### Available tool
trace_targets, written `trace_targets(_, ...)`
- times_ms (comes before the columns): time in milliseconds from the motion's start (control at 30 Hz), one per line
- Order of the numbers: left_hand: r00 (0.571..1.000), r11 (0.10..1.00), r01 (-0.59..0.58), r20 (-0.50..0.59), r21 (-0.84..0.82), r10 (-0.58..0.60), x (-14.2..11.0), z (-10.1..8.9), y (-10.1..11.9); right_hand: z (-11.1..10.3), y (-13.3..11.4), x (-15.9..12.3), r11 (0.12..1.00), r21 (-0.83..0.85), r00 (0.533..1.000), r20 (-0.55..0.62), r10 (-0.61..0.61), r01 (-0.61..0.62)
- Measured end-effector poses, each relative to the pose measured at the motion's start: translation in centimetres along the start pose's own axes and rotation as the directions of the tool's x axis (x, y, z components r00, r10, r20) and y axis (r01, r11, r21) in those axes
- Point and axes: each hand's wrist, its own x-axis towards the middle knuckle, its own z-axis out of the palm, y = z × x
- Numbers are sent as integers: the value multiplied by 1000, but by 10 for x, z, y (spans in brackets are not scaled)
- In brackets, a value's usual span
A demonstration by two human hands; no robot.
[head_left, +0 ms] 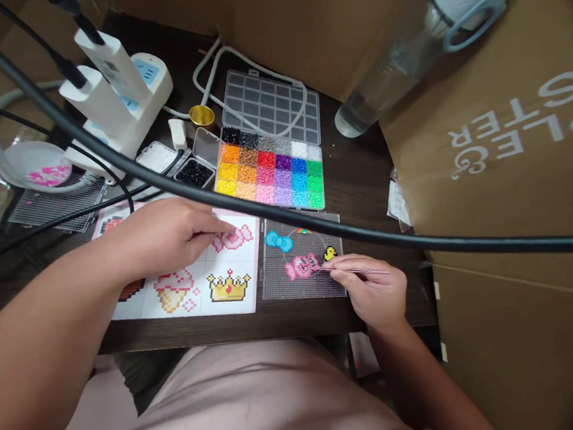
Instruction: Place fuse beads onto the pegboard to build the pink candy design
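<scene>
My left hand (pixel 180 232) rests over the printed pattern sheet (pixel 234 306), its index finger stretched out onto the pink candy picture (pixel 241 238); I see nothing held in it. In my right hand (pixel 376 291) is a pair of thin pink tweezers (pixel 366 271). Their tips touch or hover just over the pink bead candy (pixel 301 267) on the clear pegboard (pixel 283 289); which of the two I cannot tell. Also on that board are a blue bead bow (pixel 279 242), a yellow bead duck (pixel 330 253) and part of a bead rainbow (pixel 304 230).
A bead box (pixel 268 176) with many colours lies open behind the pegboard. Black beads (pixel 194 173) fill a small case. A power strip (pixel 155 86) stands back left, a bottle (pixel 393 58) back right. One black cable (pixel 189 190) crosses the view. Cardboard (pixel 508 222) borders the right.
</scene>
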Motion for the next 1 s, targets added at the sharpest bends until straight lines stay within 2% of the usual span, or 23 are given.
trace_targets(267,999,999,20,47,29,-21,0,-6,6,0,4,-1,999,16,999,24,-36,35)
trace_targets(667,999,999,14,33,29,-15,0,-5,7,0,4,-1,999,37,999,41,-31,29)
trace_targets(833,1000,1000,0,29,17,-1,0,-5,5,-1,8,-5,998,57,1000,12,-23,22)
trace_targets(900,999,1000,2,34,11,-2,0,-5,6,-1,10,-5,992,122,999,-37,3,1)
trace_targets(1000,999,1000,12,42,28,-13,0,-5,6,-1,11,0,924,378,987,-110,115,-65)
